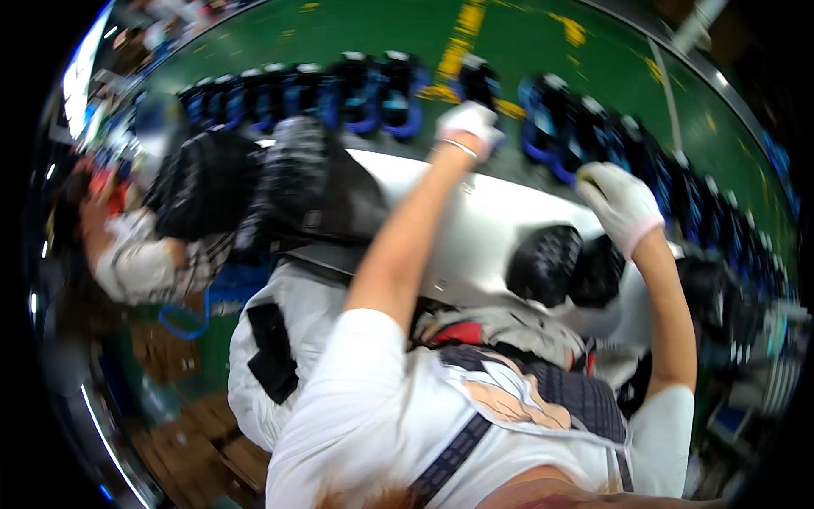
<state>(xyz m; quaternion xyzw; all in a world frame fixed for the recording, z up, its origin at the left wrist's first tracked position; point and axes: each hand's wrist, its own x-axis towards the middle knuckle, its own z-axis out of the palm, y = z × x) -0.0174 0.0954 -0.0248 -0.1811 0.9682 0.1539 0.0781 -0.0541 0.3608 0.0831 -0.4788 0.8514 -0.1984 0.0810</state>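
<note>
My left hand point(469, 127), in a white glove, reaches forward and closes on the near end of a black-and-blue shoe-shaped piece point(478, 78). That piece stands in a long curved row of similar pieces, and my fingers hide its near end. My right hand point(623, 205), also gloved in white, hovers at the near side of the row's right part point(547, 119). Its fingers are loosely bent and apart from the thumb, with nothing seen in them. Below it, on a white surface point(500, 204), rest two black rounded pieces with a textured surface point(544, 265).
Large black textured pieces point(292, 174) lie at the left end of the white surface. A co-worker's gloved hand point(140, 263) shows at far left. Cardboard boxes point(216, 437) stand on the floor at lower left. Beyond the row is a green surface point(365, 30) with yellow markings.
</note>
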